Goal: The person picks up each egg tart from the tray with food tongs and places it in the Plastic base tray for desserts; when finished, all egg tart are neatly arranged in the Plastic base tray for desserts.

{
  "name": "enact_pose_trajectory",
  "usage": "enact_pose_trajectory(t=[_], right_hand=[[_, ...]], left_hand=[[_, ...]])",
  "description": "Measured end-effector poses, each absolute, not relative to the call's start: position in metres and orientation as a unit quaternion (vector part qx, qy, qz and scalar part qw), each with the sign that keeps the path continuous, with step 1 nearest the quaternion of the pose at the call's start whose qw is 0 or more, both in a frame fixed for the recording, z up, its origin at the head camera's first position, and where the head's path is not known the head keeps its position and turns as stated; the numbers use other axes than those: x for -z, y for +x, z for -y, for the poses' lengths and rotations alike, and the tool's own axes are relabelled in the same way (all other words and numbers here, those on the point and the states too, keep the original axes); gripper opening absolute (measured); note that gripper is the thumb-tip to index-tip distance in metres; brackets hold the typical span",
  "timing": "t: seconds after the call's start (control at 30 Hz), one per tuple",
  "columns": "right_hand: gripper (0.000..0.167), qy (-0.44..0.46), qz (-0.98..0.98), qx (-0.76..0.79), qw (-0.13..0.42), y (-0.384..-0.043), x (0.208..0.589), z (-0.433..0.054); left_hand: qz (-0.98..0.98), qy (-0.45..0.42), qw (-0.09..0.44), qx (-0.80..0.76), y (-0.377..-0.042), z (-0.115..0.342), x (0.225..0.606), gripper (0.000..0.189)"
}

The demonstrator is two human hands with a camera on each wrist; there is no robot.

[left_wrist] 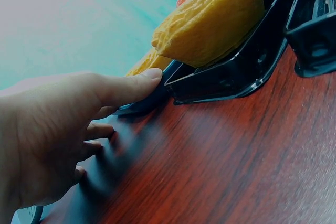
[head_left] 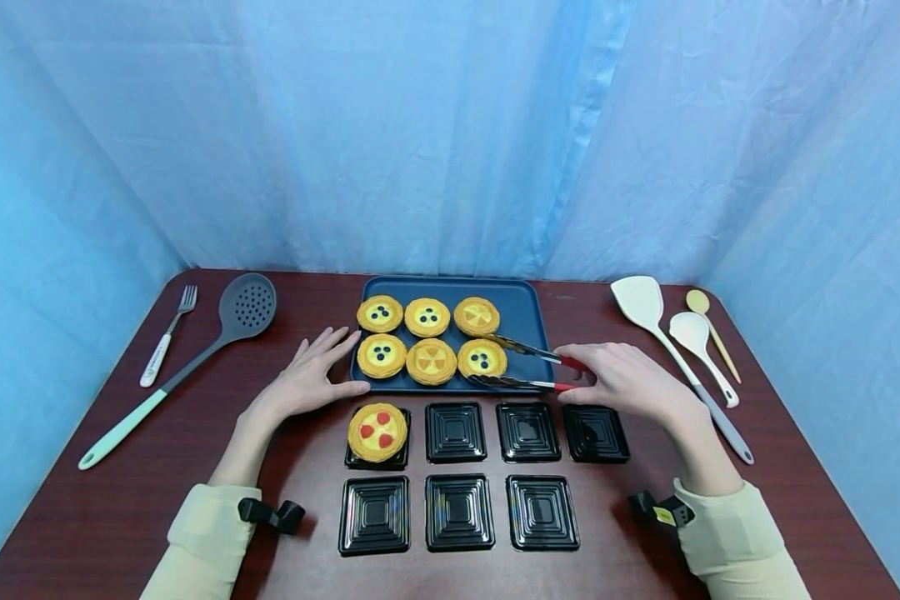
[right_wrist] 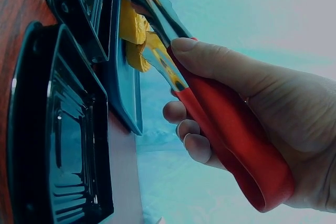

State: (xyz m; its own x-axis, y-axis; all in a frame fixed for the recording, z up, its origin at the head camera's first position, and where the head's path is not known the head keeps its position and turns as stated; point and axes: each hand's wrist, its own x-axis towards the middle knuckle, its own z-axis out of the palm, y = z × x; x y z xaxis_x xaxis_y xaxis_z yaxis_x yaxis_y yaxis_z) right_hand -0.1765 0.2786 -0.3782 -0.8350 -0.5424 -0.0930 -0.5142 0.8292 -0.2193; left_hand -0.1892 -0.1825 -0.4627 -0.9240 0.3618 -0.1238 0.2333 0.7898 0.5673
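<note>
1. Right hand: fingers wrapped round some red-handled metal tongs, straddling a round yellow blue-dotted tart, near-right on the rectangular blue tray.
2. Left hand: fingers kinda spread, right at that tray's left edge.

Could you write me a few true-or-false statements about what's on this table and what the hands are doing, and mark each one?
1. The right hand holds tongs. True.
2. The tray carries only four tarts. False: it carries six tarts.
3. A tart with red pieces sits in a black container. True.
4. The left hand grips a spoon. False: it holds nothing, at the tray's left edge.
5. The fork lies beside the slotted spoon. True.
</note>
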Motion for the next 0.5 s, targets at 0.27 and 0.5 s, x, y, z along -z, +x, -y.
enact_pose_trajectory(t=[0.27, 0.5], right_hand=[[0.056, -0.276, -0.954, 0.092, 0.072, -0.178, 0.377, -0.278], [0.055, -0.281, -0.954, 0.094, 0.053, -0.166, 0.366, -0.281]], left_hand=[[-0.938, 0.155, 0.113, -0.288, -0.187, 0.183, 0.462, 0.093], [-0.937, 0.157, 0.115, -0.289, -0.188, 0.184, 0.462, 0.093]])
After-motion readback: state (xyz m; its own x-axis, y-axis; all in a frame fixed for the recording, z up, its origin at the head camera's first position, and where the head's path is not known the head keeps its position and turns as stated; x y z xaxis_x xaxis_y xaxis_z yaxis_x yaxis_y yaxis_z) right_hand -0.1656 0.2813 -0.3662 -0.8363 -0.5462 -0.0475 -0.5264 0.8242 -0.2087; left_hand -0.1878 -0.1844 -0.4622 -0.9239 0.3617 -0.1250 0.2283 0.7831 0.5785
